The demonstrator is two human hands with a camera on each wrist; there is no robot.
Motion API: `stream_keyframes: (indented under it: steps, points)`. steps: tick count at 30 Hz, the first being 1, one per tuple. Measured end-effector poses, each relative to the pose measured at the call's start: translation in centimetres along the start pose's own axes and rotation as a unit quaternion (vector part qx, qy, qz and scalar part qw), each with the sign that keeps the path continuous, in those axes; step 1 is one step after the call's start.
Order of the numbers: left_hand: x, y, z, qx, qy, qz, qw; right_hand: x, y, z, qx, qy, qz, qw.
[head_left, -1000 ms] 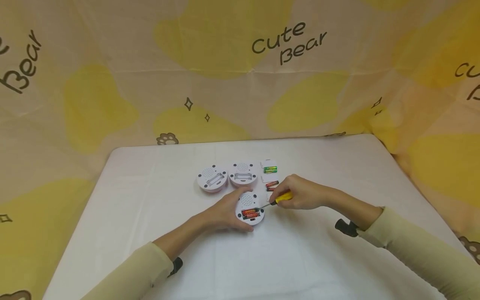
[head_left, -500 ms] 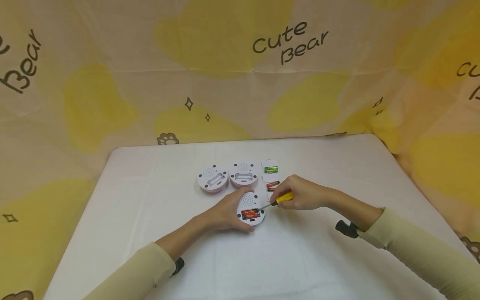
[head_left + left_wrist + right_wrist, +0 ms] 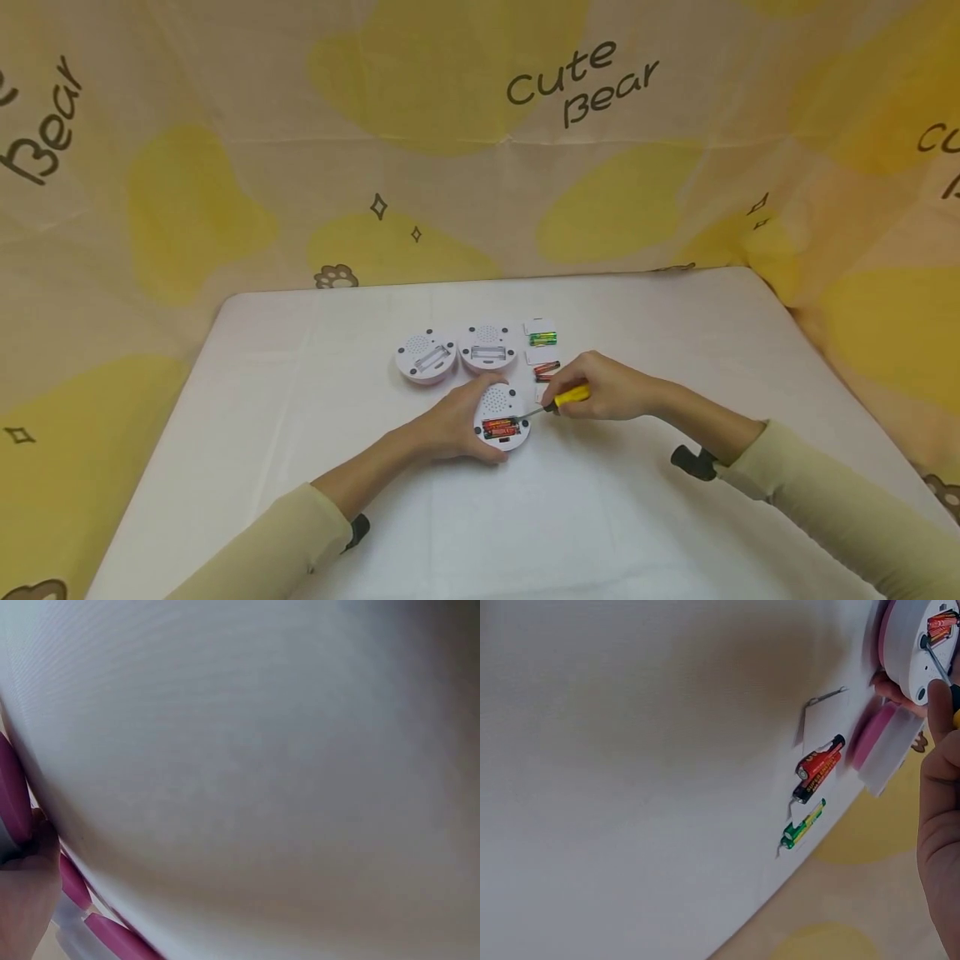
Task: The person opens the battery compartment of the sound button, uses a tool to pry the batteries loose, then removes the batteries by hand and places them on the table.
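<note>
the left hand [image 3: 450, 425] is cupping the light, rigid round device [image 3: 501, 414] at its rim on the tabletop [image 3: 300, 433] while the right hand's [image 3: 607, 390] fingers are gripping the screwdriver [image 3: 558, 402], probing its red batteries [image 3: 501, 427].

Smooth white plastic device [image 3: 501, 414], matt cloth-covered table [image 3: 600, 517]

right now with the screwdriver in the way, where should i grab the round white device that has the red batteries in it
Take the round white device by its curved rim on the near-left side, where the left hand already grips it. It lies flat with its open battery bay facing up, and the screwdriver held by the right hand comes in from the right, so that side and the top are probably best left alone.
</note>
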State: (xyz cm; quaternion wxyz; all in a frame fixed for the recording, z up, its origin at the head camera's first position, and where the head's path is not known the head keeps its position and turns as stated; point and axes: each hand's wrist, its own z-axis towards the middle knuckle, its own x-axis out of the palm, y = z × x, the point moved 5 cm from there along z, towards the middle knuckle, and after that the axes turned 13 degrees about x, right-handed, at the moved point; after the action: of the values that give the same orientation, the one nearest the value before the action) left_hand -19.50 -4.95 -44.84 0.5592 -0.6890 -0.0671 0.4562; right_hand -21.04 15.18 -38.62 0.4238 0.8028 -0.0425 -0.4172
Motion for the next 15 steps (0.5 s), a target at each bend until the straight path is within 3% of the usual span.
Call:
stream_keyframes:
  steps: [15]
  points:
    - [0.09, 0.15, 0.05, -0.008, 0.005, 0.001, 1.0000, 0.30, -1.08, -0.08, 0.011, -0.001, 0.045, 0.999]
